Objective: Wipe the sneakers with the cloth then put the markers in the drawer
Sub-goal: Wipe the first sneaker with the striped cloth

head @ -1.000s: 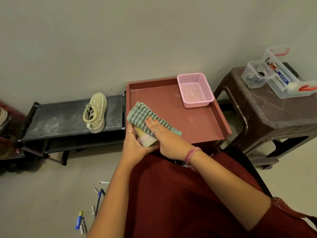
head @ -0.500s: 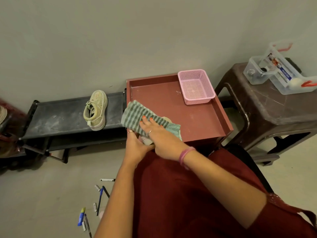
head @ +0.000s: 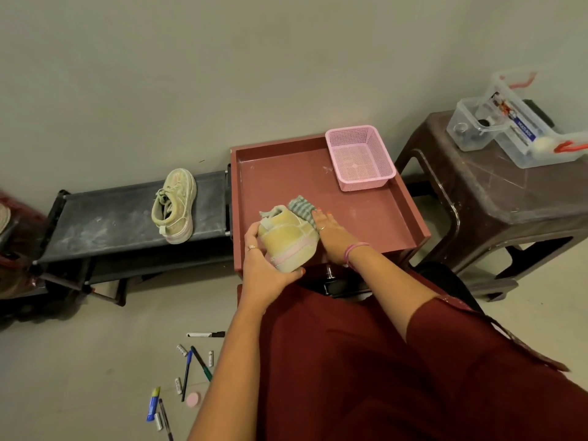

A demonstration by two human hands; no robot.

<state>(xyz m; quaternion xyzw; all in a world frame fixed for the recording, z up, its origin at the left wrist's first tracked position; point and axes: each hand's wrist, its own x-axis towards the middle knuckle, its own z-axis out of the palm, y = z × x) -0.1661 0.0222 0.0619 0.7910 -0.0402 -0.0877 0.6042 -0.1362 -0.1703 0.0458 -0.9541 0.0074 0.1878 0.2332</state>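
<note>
**Sneaker wipe under way at the red tray; markers not yet collected**

Grey wall and pale floor framed the work area, with a red tray (head: pixel 410 218) directly in front of the seated person and a dark low rack (head: pixel 105 218) to its left. One sneaker (head: pixel 288 238) was held over the near left corner of the tray, heel end toward the camera. The left hand (head: pixel 265 275) gripped it from below and behind, fingers curled round the heel and sole, thumb up the side. The right hand (head: pixel 334 238) lay against the shoe's far side, fingers fairly straight, pressing the striped cloth (head: pixel 300 206) onto the upper; only a bunched part of the cloth showed past the fingertips. Both forearms reached forward from the lap, wrists roughly level.

The second sneaker (head: pixel 175 205) stood on the rack, well apart from the hands. The markers (head: pixel 191 367) lay scattered on the floor to the person's left, among small loose items. No drawer could be identified with certainty.

Assessment: the wiping step appeared to be in progress on the first shoe. Good practice would be a firm hold at the heel, turning the shoe so each panel and the pink sole edge meets the cloth, with flat, even pressure. The rack shoe likely still required wiping
</note>
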